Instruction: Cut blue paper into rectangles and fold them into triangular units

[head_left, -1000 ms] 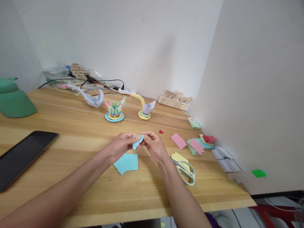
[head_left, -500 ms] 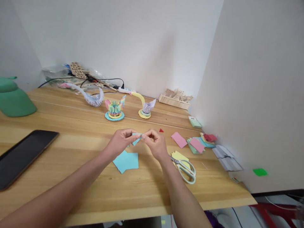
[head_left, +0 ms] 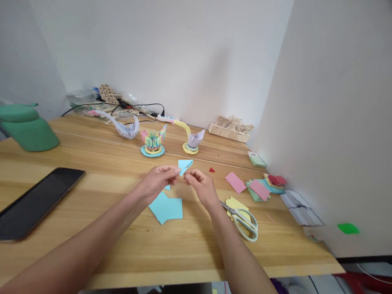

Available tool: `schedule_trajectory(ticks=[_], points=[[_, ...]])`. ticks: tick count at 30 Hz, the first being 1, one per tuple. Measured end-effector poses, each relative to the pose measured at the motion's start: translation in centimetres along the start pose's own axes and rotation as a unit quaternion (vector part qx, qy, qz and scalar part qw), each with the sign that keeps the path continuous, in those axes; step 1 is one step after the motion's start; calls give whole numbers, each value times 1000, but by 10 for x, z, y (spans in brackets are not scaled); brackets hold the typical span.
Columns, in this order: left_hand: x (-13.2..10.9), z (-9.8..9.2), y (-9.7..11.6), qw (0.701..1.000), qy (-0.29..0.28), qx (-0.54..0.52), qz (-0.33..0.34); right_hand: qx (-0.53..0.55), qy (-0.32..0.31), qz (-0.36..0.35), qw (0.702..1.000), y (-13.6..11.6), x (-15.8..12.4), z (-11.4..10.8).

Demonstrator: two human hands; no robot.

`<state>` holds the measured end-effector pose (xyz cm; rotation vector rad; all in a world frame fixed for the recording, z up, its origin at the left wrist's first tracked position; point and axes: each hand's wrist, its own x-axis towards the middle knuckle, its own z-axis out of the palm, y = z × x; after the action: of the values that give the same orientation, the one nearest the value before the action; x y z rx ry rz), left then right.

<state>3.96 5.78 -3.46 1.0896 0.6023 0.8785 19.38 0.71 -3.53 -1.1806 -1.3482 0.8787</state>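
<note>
Above the table, a small folded piece of light-blue paper (head_left: 184,165) shows a flap along its right side. My left hand (head_left: 165,175) pinches its left edge between thumb and fingers. Close against its lower right side is my right hand (head_left: 200,185), thumb and forefinger drawn together at the paper. Whether the right fingertips press on it firmly is hard to see. Below the hands lies a fanned stack of blue paper pieces (head_left: 168,208), with a small blue piece (head_left: 167,188) just behind it, partly behind my left hand.
Scissors (head_left: 245,222) rest on yellow papers (head_left: 235,203) at the right, beyond my right forearm. Pink papers (head_left: 235,182) and a red triangle (head_left: 212,170) lie farther back. Paper swans (head_left: 128,130) and a colourful paper model (head_left: 153,142) stand behind. A phone (head_left: 39,200) lies left.
The blue paper has turned upward and now shows a broad folded face above my fingertips. My right fingers have slid lower along it. The view has shifted slightly left.
</note>
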Motion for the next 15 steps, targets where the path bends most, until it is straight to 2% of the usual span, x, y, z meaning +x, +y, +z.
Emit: schedule_trajectory(ticks=[3, 6, 15], points=[[-2, 2, 1, 999, -13, -27, -21, -8, -16, -14, 1000, 1, -2, 4], [-3, 3, 1, 998, -23, -37, -35, -18, 4, -25, 1000, 2, -4, 6], [-4, 8, 0, 999, -11, -37, -27, -11, 28, -19, 999, 2, -4, 8]])
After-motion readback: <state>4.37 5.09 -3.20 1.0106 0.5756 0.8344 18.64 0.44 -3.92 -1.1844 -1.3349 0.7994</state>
